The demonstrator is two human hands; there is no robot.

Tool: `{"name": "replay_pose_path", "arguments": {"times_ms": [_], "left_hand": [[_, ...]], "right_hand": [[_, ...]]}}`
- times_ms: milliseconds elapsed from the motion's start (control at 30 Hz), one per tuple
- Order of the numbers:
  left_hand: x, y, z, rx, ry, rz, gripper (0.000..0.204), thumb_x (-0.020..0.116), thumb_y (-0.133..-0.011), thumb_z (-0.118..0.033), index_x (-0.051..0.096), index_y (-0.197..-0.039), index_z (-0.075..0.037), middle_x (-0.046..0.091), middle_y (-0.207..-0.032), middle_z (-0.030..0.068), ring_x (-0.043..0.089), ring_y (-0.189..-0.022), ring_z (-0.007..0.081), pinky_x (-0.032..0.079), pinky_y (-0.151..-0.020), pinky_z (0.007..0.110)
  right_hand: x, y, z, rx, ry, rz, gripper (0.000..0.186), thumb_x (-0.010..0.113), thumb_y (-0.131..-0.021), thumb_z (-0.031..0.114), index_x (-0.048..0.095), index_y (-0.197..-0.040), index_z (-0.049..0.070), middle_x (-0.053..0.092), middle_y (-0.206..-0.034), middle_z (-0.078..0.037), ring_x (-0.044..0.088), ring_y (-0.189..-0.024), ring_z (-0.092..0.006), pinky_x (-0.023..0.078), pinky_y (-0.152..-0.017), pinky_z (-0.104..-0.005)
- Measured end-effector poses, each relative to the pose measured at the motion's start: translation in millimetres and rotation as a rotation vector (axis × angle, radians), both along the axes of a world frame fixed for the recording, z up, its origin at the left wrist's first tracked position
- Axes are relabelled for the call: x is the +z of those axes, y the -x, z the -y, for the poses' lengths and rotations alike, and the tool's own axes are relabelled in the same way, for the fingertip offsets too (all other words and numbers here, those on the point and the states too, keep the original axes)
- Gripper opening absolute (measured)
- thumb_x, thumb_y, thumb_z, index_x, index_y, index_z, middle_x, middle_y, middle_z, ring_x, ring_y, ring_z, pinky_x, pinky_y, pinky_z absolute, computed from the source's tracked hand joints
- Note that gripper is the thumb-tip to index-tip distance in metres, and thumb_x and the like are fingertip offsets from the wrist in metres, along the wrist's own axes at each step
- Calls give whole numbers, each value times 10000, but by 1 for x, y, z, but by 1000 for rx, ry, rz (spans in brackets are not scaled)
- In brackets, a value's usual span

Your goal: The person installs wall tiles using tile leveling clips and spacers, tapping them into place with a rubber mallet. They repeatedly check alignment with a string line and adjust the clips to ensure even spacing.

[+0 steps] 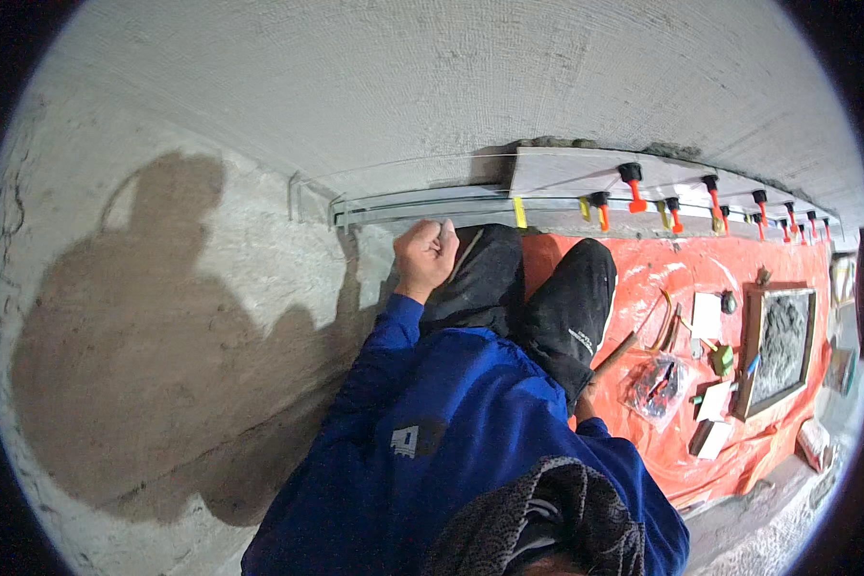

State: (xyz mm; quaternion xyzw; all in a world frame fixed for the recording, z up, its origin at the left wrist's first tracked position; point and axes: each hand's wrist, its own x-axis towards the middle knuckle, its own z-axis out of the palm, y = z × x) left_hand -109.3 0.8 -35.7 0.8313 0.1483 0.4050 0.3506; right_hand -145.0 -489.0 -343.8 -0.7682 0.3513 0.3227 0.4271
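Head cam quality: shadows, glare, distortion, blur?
Head view: big brownish person-shaped shadow over pale grey concrete surface at left; same view, white glare streaks on glossy orange plastic sheet; same view, long whitish tile strip curves at right, fisheye bend; same view, bare left hand, no obvious motion blur.

Left hand (pixel 426 252) up front, just beside the left knee (pixel 490 252): fingers curled into a fist, thumb lying along the side and pointing away from the body. Left wrist (pixel 414 290) bare and roughly in line with the left forearm (pixel 391 324), blue sleeve down to the cuff. Right hand (pixel 587 396) lower, next to the right knee (pixel 586 274) on its outer side; mostly hidden by the leg, fingers not readable, so can't call its grip. Right forearm (pixel 605 437) angles forward and inward, also sleeved. Both legs bent, knees raised and apart, torso (pixel 470 394) behind them.
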Motion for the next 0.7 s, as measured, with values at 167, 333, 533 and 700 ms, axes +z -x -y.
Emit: {"name": "replay_pose_path", "arguments": {"times_ms": [167, 333, 533, 700], "left_hand": [[-26, 34, -13, 151, 65, -58, 400, 672, -837, -79, 392, -557, -23, 403, -511, 118, 388, -415, 226, 310, -431, 351], [-43, 64, -34, 272, 214, -56, 435, 663, -862, -92, 363, -552, -33, 337, -495, 53, 318, -458, 117, 278, -438, 323], [-35, 90, -42, 355, 167, -100, 415, 638, -877, -83, 368, -567, -29, 360, -519, 25, 311, -506, 96, 270, -463, 300], [-24, 92, -35, 382, 468, 77, 139, 630, -875, -68, 564, -767, -9, 497, -633, 8, 427, -559, 91, 359, -511, 259]], "right_hand": [[-19, -10, 15, 114, -14, -133, 261, 626, -851, 245, 512, -1040, 106, 560, -727, -62, 497, -490, -180, 368, -412, -321], [-31, -28, 26, 185, -27, -216, 242, 598, -867, 261, 521, -1056, 130, 549, -718, -52, 473, -480, -164, 342, -404, -301], [-27, -51, 26, 8, -100, -108, 251, 569, -883, 279, 534, -1102, 162, 541, -718, -38, 455, -481, -146, 322, -399, -279], [19, -80, 0, -81, -174, 233, 368, 593, -881, 173, 532, -1237, 104, 595, -831, -35, 542, -613, -128, 396, -462, -252]]}}
